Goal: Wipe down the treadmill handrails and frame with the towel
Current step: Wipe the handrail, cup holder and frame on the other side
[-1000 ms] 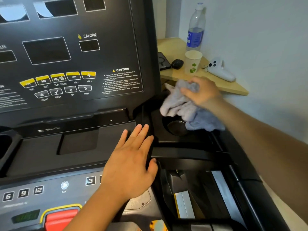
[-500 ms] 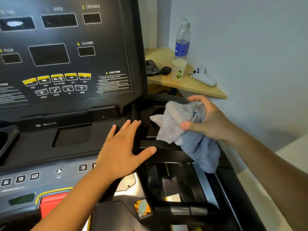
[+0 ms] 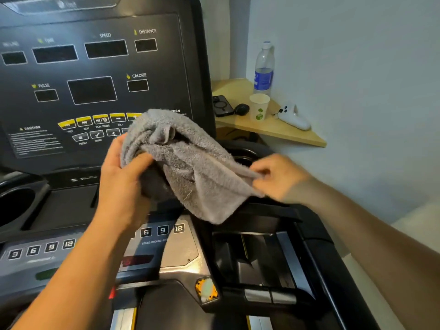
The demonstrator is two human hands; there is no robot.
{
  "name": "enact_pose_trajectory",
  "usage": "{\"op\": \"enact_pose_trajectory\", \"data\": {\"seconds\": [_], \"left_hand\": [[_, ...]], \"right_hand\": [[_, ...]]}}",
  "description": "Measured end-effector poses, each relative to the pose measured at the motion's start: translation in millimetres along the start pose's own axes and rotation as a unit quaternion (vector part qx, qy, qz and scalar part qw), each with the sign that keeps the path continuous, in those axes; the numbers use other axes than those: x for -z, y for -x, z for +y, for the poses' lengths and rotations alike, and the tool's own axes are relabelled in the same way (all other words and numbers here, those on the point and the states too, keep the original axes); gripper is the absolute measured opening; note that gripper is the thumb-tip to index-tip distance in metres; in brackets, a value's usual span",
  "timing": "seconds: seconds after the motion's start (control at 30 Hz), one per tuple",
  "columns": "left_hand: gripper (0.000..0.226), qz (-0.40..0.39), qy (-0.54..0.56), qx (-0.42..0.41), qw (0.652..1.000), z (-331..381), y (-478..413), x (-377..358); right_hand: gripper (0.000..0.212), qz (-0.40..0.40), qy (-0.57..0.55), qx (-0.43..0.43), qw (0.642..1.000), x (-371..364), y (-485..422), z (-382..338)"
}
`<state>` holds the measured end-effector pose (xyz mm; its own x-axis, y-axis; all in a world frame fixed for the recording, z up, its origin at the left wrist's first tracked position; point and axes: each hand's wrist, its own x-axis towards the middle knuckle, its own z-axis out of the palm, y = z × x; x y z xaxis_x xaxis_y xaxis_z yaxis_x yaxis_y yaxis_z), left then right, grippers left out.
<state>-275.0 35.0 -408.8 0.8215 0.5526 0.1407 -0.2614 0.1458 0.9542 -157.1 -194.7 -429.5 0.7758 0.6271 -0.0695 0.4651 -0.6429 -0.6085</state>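
Observation:
A grey towel (image 3: 188, 163) hangs bunched in the air in front of the black treadmill console (image 3: 95, 75), held by both hands. My left hand (image 3: 121, 184) grips its left end from below, thumb pressed into the cloth. My right hand (image 3: 278, 177) pinches its right edge above the right cup holder (image 3: 242, 158). The towel touches no part of the treadmill that I can see. The black right handrail (image 3: 333, 270) runs down toward the lower right, and a short grip bar with silver pads (image 3: 269, 295) sits below.
A wooden corner shelf (image 3: 273, 129) at the right wall carries a water bottle (image 3: 263, 70), a paper cup (image 3: 259, 107), a phone (image 3: 222, 106), a small black case (image 3: 241, 108) and a white controller (image 3: 294, 117). Speed buttons (image 3: 162, 231) lie under the towel. A left cup holder (image 3: 16, 206) sits at the far left.
My left hand has lifted off the console tray and taken hold of the towel. My right hand has brought the towel up and left from the right cup holder, spreading it between both hands.

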Motion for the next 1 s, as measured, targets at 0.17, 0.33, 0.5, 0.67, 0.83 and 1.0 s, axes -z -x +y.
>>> {"op": "enact_pose_trajectory", "data": {"seconds": [0.17, 0.33, 0.5, 0.67, 0.83, 1.0], "left_hand": [[0.046, -0.02, -0.049, -0.03, 0.998, 2, -1, 11], [0.032, -0.035, -0.22, 0.055, 0.973, -32, 6, 21], [0.035, -0.045, -0.492, -0.103, 0.863, -53, 13, 20], [0.078, -0.173, -0.482, -0.113, 0.852, -59, 11, 13], [0.065, -0.191, -0.511, -0.136, 0.827, -75, 20, 16], [0.073, -0.201, -0.464, -0.149, 0.85, -77, 21, 20]], "right_hand": [[0.024, 0.205, -0.25, -0.035, 0.946, 26, -15, -2], [0.029, 0.058, -0.286, -0.081, 0.953, -9, -21, 18], [0.007, -0.033, -0.131, -0.075, 0.988, -12, -16, 28], [0.073, -0.188, 0.13, -0.101, 0.968, -22, -14, 12], [0.064, -0.079, 0.16, -0.058, 0.982, -18, -22, 0], [0.067, -0.242, -0.053, -0.125, 0.961, -31, -42, 1]]}}
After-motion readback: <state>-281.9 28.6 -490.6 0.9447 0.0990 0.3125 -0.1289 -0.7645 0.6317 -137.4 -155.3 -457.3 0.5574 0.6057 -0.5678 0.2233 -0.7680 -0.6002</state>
